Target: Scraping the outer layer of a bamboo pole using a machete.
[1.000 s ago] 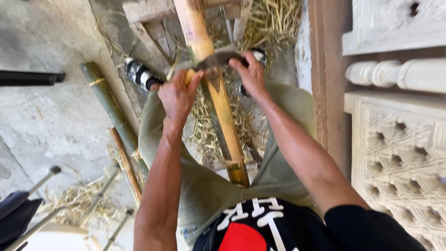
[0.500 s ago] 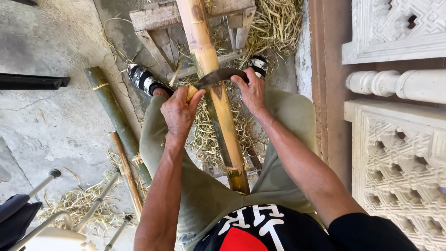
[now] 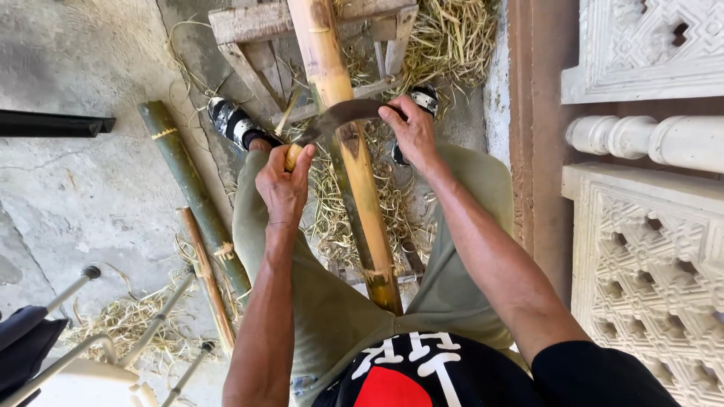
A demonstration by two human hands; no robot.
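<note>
A thick yellow-brown bamboo pole runs from between my knees up across a wooden sawhorse. A curved dark blade lies across the pole. My left hand grips the blade's pale wooden handle, left of the pole. My right hand presses on the blade's far end, right of the pole. Part of the pole's skin below the blade looks scraped and lighter.
Dry shavings litter the ground under and behind the sawhorse. A green bamboo length and a thinner brown one lie on the concrete at left. Carved white stone panels stand at right. Metal chair legs sit at lower left.
Both hands and the blade have slid down the pole toward me. The view has shifted so that more of the sawhorse shows at the top.
</note>
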